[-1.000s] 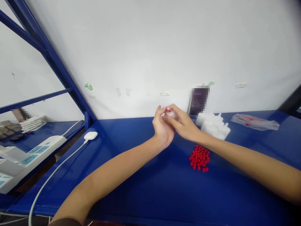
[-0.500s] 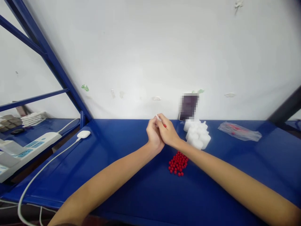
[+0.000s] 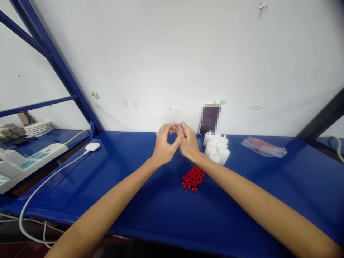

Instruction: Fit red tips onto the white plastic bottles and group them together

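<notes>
Caps [image 3: 193,178] are lying loose near white bottles [image 3: 217,150], so plenty's remaining; left hand [image 3: 163,146] and right hand [image 3: 189,142] are meeting around a red bit [image 3: 185,136], can't tell either grip.

Through the head camera I looked forward and down, near above the left hand [image 3: 163,147] and right hand [image 3: 190,141], across the blue tabletop [image 3: 129,152] toward the white wall [image 3: 166,61].

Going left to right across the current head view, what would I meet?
Power strip, white device, left hand, right hand, white pieces, plastic bag.
</notes>
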`<state>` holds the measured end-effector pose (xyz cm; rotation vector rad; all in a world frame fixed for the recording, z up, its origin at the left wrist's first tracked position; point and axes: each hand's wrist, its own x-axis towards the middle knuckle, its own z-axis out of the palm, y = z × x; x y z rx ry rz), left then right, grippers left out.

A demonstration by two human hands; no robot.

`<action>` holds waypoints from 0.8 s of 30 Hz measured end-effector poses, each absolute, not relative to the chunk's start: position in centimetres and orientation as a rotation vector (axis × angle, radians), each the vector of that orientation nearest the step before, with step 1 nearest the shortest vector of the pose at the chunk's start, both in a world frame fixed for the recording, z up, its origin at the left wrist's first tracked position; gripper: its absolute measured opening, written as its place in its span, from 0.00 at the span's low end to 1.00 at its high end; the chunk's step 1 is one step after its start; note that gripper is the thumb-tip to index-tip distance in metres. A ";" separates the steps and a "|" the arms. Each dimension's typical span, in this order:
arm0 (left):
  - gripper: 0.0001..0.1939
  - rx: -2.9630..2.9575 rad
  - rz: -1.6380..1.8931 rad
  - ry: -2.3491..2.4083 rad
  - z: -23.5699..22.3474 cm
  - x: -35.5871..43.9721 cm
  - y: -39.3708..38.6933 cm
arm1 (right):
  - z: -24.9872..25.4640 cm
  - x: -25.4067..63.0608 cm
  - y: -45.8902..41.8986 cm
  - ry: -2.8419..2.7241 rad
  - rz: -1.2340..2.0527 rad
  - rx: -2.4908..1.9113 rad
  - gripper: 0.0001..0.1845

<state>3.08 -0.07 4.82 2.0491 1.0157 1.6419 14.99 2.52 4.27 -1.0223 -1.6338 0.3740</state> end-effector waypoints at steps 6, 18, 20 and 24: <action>0.09 2.520 1.260 1.030 8.7 0.2 -0.8 | 5.0 16.0 1.2 -1.986 0.073 -1.033 0.05; 0.02 2.533 1.207 0.828 7.5 1.7 -4.5 | 4.2 18.4 -1.7 -2.145 -0.036 -0.965 0.03; 0.03 2.396 1.332 0.768 7.5 1.5 -4.1 | 4.6 19.1 -2.0 -2.107 -0.026 -0.905 0.03; 0.05 1.996 1.550 0.793 7.2 0.8 -2.5 | 4.7 20.3 -3.0 -2.074 -0.004 -0.837 0.05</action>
